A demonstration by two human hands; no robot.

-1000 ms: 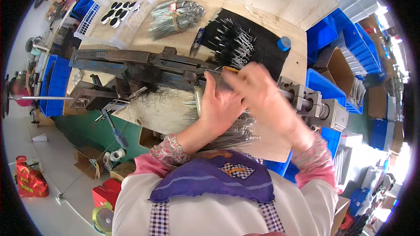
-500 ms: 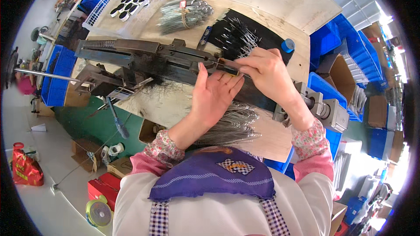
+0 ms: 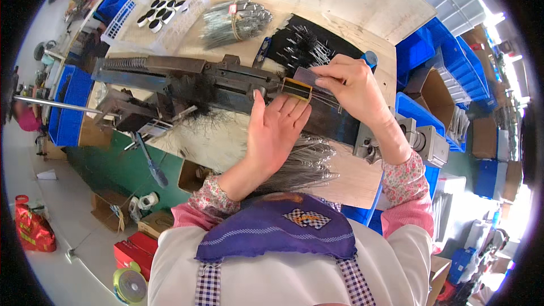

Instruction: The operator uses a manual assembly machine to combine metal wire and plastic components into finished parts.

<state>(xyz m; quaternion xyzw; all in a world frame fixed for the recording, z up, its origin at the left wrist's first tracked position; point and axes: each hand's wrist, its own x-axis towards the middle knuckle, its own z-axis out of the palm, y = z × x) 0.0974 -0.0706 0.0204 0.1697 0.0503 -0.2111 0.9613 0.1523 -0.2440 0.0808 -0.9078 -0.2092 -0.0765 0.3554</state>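
My left hand (image 3: 279, 127) lies palm up, fingers stretched, with its fingertips against the near side of a yellow-edged slot (image 3: 297, 88) on a long dark metal machine (image 3: 226, 79). Between thumb and fingers of my right hand (image 3: 357, 88) is a thin, flat, greyish-brown plate (image 3: 306, 76), just beyond the slot. Dark material shows inside the slot. Thin wires (image 3: 327, 100) run along the machine below my right hand. A bundle of looped silver wires (image 3: 303, 161) lies on the table under my left wrist.
Behind the machine, small black-bristled brushes (image 3: 303, 45) lie on a black mat. A tied wire bundle (image 3: 235, 22) and a clear basket (image 3: 170, 34) of black-and-white round pieces stand at the back. Blue bins (image 3: 419, 51) line the right. Black bristles (image 3: 195, 93) cover the machine's middle.
My right hand has lifted the flat plate up and away from the slot, so the yellow-edged opening shows more fully. My left hand stays at the slot's near side.
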